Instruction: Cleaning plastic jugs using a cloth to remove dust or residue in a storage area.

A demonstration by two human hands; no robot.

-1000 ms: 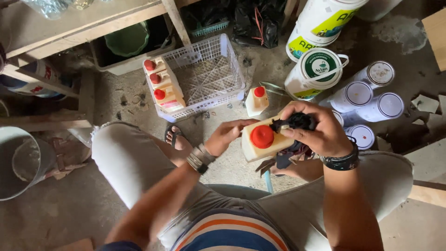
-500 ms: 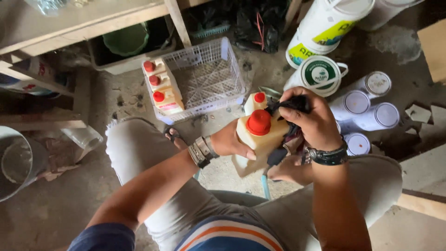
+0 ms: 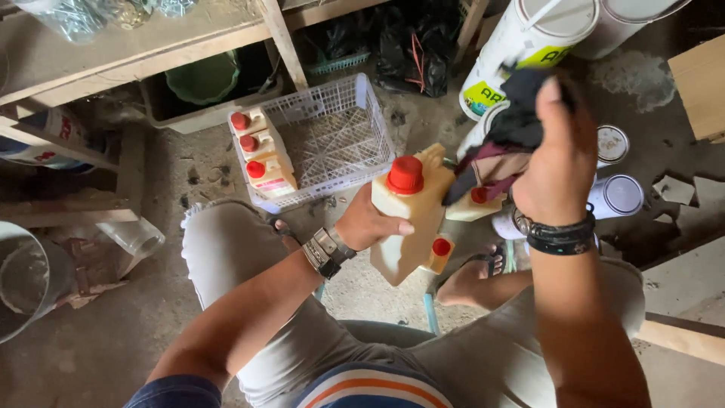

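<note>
My left hand [image 3: 371, 223] grips a cream plastic jug with a red cap [image 3: 411, 211], held upright above my knees. Up and to the right of the jug, my right hand [image 3: 555, 162] is closed on a dark rag [image 3: 506, 143] that hangs down beside the jug's handle. A white plastic basket [image 3: 332, 140] on the floor holds three similar red-capped jugs [image 3: 260, 155] along its left side. Two more cream jugs [image 3: 468, 204] stand on the floor behind the one I hold.
Large white paint buckets [image 3: 529, 45] and several small round tins [image 3: 619, 193] stand at the right. A wooden shelf frame [image 3: 151, 60] runs along the top left, a grey bucket [image 3: 23, 279] sits at the left edge, and black bags [image 3: 408, 45] lie behind the basket.
My left hand has lifted the jug and tilted it upright, closer to the camera. My right hand with the rag has risen off the jug to the upper right.
</note>
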